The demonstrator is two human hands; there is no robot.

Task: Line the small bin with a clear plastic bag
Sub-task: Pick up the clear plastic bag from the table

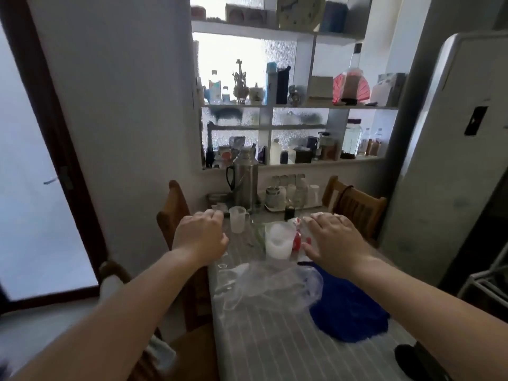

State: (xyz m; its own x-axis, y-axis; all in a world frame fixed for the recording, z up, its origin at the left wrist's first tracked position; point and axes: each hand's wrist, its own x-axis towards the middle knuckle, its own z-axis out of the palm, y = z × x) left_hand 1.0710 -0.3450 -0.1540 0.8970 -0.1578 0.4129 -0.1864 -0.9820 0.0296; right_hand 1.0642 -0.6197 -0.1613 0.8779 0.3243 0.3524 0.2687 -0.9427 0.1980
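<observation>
Head view, two empty hands, left [202, 233], right [334, 237], one clear bag [269, 284], one small bin [279, 240]

from my remote feed: a narrow table [275, 350] under a grey striped cloth runs away from me toward a pale wall [123, 105]. wooden chairs [354, 207] flank its far end and left side. beyond, white shelves [299, 107] crowded with bottles stand against frosted glass, brightly backlit. a dark-framed glass door [35, 188] fills the left; a tall white appliance [450, 160] rises right.
</observation>
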